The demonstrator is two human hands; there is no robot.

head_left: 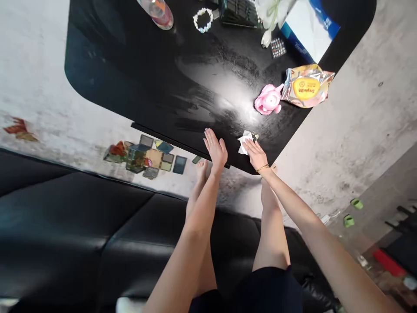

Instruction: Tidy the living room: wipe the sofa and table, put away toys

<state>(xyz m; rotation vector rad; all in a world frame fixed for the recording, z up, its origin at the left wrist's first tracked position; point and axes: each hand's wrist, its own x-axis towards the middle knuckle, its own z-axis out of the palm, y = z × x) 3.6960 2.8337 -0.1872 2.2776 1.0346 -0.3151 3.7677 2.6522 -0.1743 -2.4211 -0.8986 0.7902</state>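
My left hand point(215, 148) rests on the near edge of the black table point(146, 74), its fingers stretched out and nothing in it. Farther right, my right hand point(256, 154) presses a crumpled white tissue point(245, 140) onto the tabletop near the corner, with the fingers over part of it. Just past the fingertips, small pale greenish bits point(256, 135) touch or lie beside the tissue; what they are is too small to tell. A pink figurine point(269, 100) stands beyond my right hand. Streaky smears mark the glossy surface around it.
A snack bag point(306, 87), a blue-and-white tissue pack point(309, 32), white flowers point(266, 38), a bead bracelet point(203, 21) and a bottle point(159, 15) occupy the far side. Behind the table is a black sofa point(65, 226). Patterned tiles point(156, 158) appear on the floor.
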